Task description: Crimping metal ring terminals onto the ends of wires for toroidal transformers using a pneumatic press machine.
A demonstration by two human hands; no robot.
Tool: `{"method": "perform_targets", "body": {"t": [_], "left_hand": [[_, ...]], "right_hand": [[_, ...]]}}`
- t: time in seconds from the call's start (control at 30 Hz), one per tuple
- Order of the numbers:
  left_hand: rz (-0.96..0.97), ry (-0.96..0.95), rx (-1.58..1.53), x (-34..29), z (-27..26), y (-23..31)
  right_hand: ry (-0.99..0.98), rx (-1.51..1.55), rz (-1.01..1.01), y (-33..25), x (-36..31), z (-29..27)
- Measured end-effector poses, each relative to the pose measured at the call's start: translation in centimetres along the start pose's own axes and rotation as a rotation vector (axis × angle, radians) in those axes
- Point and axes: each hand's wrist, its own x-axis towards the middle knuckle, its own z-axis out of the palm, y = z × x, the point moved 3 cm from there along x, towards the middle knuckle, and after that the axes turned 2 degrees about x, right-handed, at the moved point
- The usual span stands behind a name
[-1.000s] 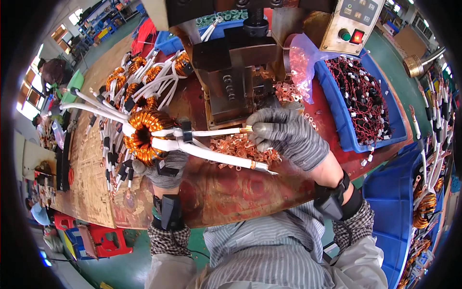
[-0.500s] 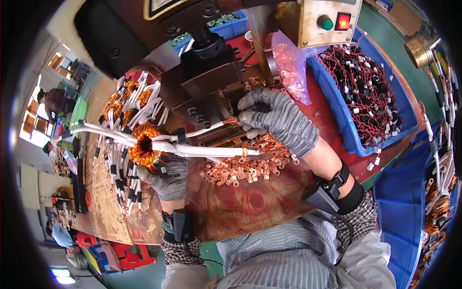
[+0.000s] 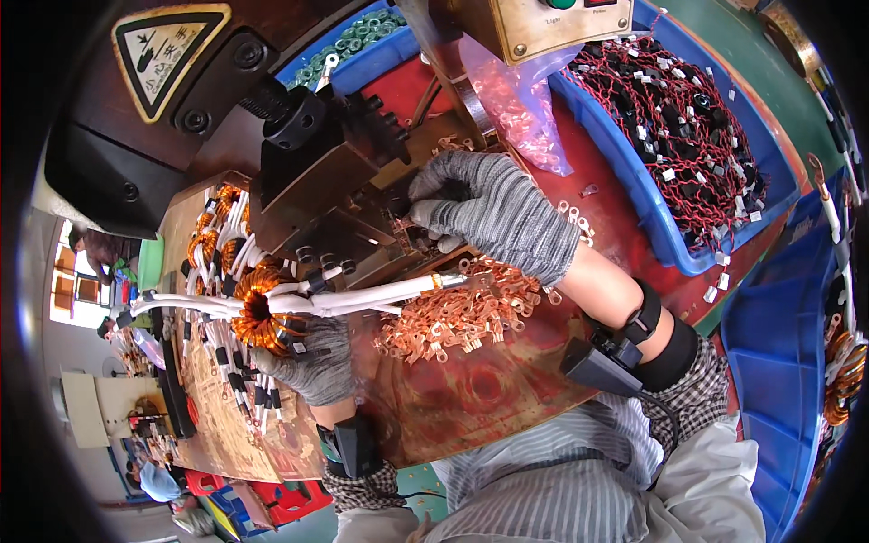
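Note:
My left hand (image 3: 317, 362), in a grey knitted glove, is closed around the underside of a toroidal coil (image 3: 258, 306) wound with orange copper wire. Thick white-sleeved leads (image 3: 362, 297) run from the coil to the right, one ending in a bare metal tip. Also gloved, my right hand (image 3: 498, 213) is at the dark metal die of a bench press (image 3: 335, 217). Its thumb and fingers are pinched together there; whatever lies between them is hidden. A heap of copper ring terminals (image 3: 462, 312) lies just below that hand.
More coils with white leads (image 3: 222, 353) are piled at left. A blue bin of red-black wire harnesses (image 3: 625, 217) stands at right, beside a clear bag of copper terminals (image 3: 520, 109). Behind the press is a blue bin of green rings (image 3: 362, 45). A large blue crate (image 3: 778, 362) stands far right.
The view has shifted, so the press appears lower and further left. My left hand still holds the coil. The copper terminal seen at my right fingertips is now out of sight at the die.

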Motion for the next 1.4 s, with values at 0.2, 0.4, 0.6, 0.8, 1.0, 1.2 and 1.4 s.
{"method": "perform_targets", "body": {"t": [0.2,0.4,0.6,0.8,1.0,1.2,1.4], "left_hand": [[-0.039,-0.042,-0.018,-0.5,0.2,1.0],[-0.090,-0.106,-0.134,-0.3,0.0,0.5],[-0.086,-0.096,-0.162,-0.2,-0.7,0.5],[-0.079,-0.179,-0.190,-0.1,0.0,0.5],[-0.070,-0.101,-0.155,-0.5,-0.1,0.7],[0.072,-0.167,-0.061,-0.8,0.8,1.3],[-0.152,-0.343,-0.280,-1.4,1.1,1.4]], "right_hand": [[-0.017,-0.033,-0.045,-0.4,0.0,0.7],[0.000,-0.021,-0.057,0.1,0.2,0.3],[0.112,-0.109,-0.029,-0.2,0.0,-0.5],[0.187,-0.060,-0.109,-0.8,-0.5,-1.2],[0.201,-0.069,-0.167,-1.2,-0.8,-1.3],[0.115,-0.161,-0.074,-3.0,-1.9,-1.3],[-0.454,-0.510,-0.153,-2.2,-4.1,2.9]]}}
